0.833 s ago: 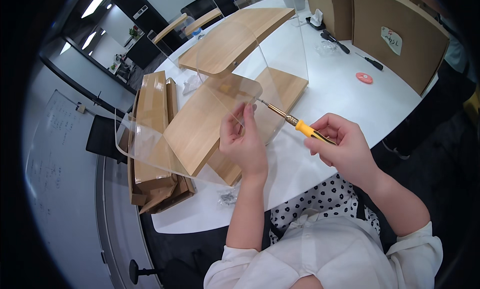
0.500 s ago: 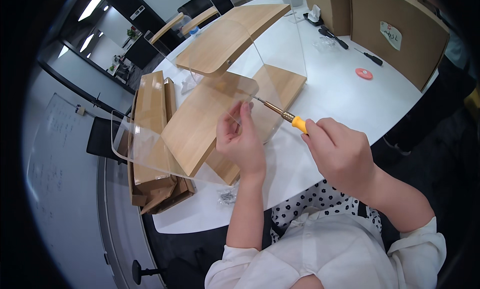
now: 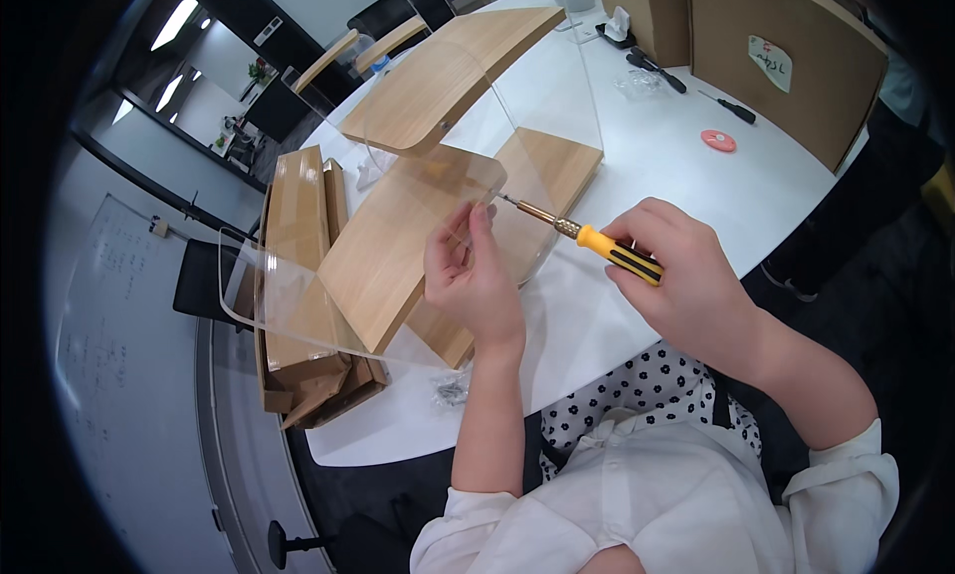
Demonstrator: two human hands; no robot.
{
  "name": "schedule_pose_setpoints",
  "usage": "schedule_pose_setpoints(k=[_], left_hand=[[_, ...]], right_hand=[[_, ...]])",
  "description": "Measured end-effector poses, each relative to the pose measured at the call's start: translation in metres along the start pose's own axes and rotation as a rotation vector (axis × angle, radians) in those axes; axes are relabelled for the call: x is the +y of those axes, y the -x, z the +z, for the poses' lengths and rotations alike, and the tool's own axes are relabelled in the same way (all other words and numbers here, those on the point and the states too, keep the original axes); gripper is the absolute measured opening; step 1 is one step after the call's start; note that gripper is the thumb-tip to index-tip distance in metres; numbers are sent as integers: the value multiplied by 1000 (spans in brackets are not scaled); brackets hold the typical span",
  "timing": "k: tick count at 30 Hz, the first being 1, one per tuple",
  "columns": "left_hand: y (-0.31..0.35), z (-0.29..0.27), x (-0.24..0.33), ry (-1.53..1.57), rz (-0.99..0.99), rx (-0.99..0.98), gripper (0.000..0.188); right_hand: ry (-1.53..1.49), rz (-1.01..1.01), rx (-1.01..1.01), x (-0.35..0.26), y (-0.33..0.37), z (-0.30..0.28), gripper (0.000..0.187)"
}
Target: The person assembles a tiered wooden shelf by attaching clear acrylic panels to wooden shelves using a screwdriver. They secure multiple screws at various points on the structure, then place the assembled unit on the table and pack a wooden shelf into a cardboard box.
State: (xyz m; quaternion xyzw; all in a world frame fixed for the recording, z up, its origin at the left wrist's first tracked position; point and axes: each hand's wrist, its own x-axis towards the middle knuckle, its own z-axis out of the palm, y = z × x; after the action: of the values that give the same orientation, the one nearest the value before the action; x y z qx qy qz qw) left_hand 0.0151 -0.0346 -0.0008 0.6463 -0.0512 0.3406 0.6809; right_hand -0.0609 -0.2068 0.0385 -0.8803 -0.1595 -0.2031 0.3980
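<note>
**Yellow screwdriver (image 3: 595,241) up at the angled board's (image 3: 398,246) corner, both hands in**

Left to right. Whiteboard (image 3: 109,305) on the wall: faint handwriting, too small to read. Black chair (image 3: 202,279) in front of it.

Brown cartons (image 3: 291,211) crowd the left side of the table (image 3: 696,211). Clear panel (image 3: 242,276) overlaps them in view, and its see-through sheet makes depth hard to judge. Angled board is pale wood; upper board (image 3: 453,72) sits above it, a lower board (image 3: 557,161) beyond to the right. Small bag of hardware (image 3: 451,387) near the table's front edge.

Left hand (image 3: 476,286): thumb and fingertips nearly together at the angled board's corner, right beside the driver tip. Can't tell if they pinch anything. Can't tell if the tip sits in a screw.

Right hand (image 3: 681,261): fingers wrapped round the yellow-and-black handle, shaft angled up-left.

Far right side: crumpled clear bag (image 3: 637,84), dark tool (image 3: 671,80), black-handled screwdriver (image 3: 734,110), pink disc (image 3: 718,140). Tall carton (image 3: 796,106) blocks the back right; white sticker (image 3: 770,64) on it has handwriting. Another person's dark-clothed legs (image 3: 846,206) behind.
</note>
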Motion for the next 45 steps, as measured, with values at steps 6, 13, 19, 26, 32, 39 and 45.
schedule_pose_setpoints(k=[6, 13, 19, 26, 32, 39, 45], left_hand=[[0, 1, 0, 6, 4, 9, 20], [0, 2, 1, -10, 18, 16, 20], [-1, 4, 0, 6, 18, 22, 21], [-1, 4, 1, 6, 18, 29, 19], [-2, 5, -3, -13, 49, 30, 19], [-1, 4, -1, -16, 51, 35, 18], [0, 4, 2, -27, 14, 36, 19]], right_hand=[[631, -387, 193, -5, 8, 2, 20], [361, -292, 171, -1, 11, 7, 15], [236, -149, 117, -9, 7, 7, 11], [568, -482, 249, -6, 1, 9, 13], [197, -289, 202, -1, 1, 8, 9], [-1211, 870, -193, 1, -13, -11, 10], [-289, 158, 51, -3, -2, 7, 11]])
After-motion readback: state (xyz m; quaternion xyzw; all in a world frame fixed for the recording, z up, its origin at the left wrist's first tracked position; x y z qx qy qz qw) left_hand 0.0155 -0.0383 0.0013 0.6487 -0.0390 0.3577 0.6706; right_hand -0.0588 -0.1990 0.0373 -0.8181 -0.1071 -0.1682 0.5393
